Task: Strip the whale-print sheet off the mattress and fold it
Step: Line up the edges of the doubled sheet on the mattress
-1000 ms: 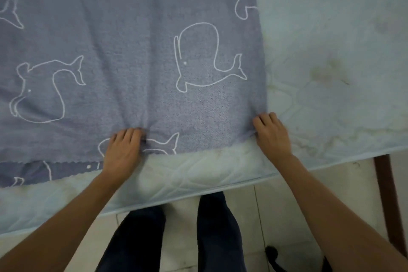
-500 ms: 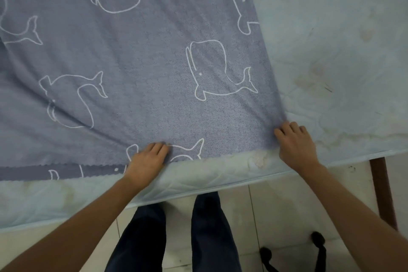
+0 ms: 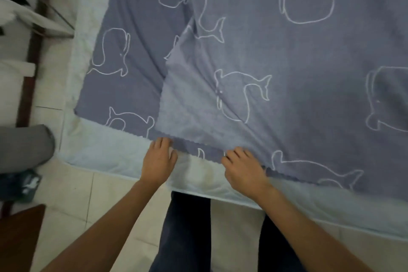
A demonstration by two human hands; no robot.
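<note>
The whale-print sheet (image 3: pixel 298 86), blue-grey with white whale outlines, lies over the white quilted mattress (image 3: pixel 106 152). A flap with a paler underside (image 3: pixel 183 99) is folded across it, and creases run down towards my hands. My left hand (image 3: pixel 157 161) rests at the sheet's scalloped near hem, its fingertips curled on the edge. A little to the right, my right hand (image 3: pixel 245 168) has its fingers bent over the same hem. A bare strip of mattress shows in front of and to the left of the sheet.
A dark wooden bed rail (image 3: pixel 33 51) runs along the left. A grey rolled object (image 3: pixel 24 146) and a dark item (image 3: pixel 19 183) sit on the tiled floor (image 3: pixel 72 196). A brown wooden piece (image 3: pixel 17 238) is at bottom left. My legs in dark trousers (image 3: pixel 183 234) stand against the mattress.
The view has swung left to the sheet's left end. Both hands have shifted left along the near hem and closer together. A folded flap now shows on the sheet.
</note>
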